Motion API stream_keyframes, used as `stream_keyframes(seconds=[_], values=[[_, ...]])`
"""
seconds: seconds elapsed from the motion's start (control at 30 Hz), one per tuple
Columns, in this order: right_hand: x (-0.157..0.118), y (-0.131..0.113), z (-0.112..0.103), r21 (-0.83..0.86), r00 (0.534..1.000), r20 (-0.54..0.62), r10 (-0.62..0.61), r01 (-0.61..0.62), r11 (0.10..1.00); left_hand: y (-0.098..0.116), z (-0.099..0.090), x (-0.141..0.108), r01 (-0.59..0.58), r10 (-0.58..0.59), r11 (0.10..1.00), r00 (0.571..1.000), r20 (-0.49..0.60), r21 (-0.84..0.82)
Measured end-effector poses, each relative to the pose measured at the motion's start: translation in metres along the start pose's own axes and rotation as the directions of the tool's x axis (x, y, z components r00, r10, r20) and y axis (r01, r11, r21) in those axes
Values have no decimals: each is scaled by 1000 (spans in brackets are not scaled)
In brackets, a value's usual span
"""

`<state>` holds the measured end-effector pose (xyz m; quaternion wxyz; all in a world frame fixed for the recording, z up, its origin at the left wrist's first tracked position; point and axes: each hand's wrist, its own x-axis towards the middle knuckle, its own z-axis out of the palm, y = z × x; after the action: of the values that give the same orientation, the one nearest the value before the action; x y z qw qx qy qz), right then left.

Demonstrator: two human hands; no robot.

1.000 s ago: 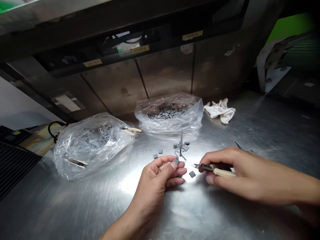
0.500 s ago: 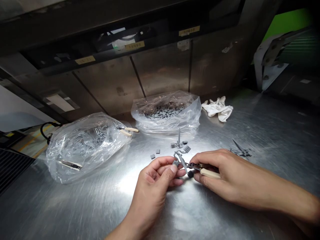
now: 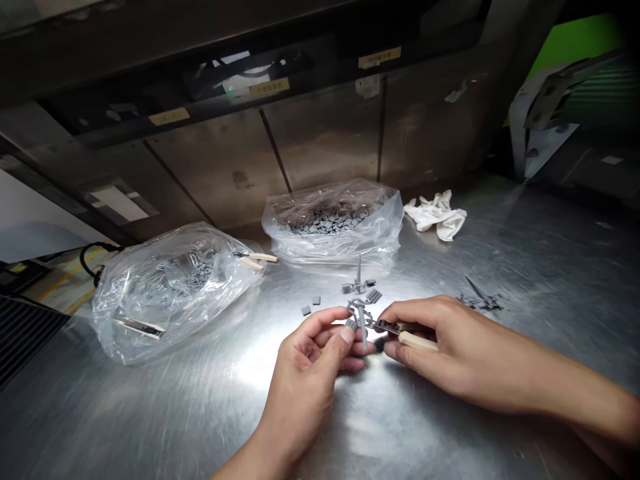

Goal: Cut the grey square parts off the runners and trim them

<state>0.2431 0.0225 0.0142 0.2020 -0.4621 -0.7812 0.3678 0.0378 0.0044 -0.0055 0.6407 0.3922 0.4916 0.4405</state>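
Observation:
Between thumb and fingers, my left hand [image 3: 315,360] pinches a grey moulded plastic sprue [image 3: 362,325] with small ribbed parts on its branches. My right hand [image 3: 445,347] is wrapped round cream-handled nippers [image 3: 417,341], whose jaws are at the sprue; whether they close on a branch I cannot make out. Just beyond the hands, another grey sprue [image 3: 358,283] with an upright spike rests on the metal table. Two loose grey ribbed pieces, one of them a small square [image 3: 316,301], lie left of it.
A clear bag [image 3: 333,247] of grey pieces stands at the back. Another clear bag [image 3: 170,293] is at left, with a utility knife [image 3: 140,327] and second nippers [image 3: 257,260] on it. White gloves [image 3: 437,215] lie at back right, and bare sprues [image 3: 483,299] beyond my right hand.
The sprue in my left hand has turned, its stem now pointing more straight down toward me. The nippers have shifted slightly with my right hand.

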Motion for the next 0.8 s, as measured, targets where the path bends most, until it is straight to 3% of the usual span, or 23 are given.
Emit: stream_keyframes(seconds=[0.23,0.5,0.8], values=[[1,1,-1,-1,990,97,99,-99,995,0,1,-1,0,0,1000,1000,9,23],[0,1,-2,67,989,124,75,-83,994,-1,0,-3,-16,16,997,1000,-8,73],[-3,0,2,-123,986,-76,-147,137,983,-3,1,-4,-60,68,993,994,-85,99]])
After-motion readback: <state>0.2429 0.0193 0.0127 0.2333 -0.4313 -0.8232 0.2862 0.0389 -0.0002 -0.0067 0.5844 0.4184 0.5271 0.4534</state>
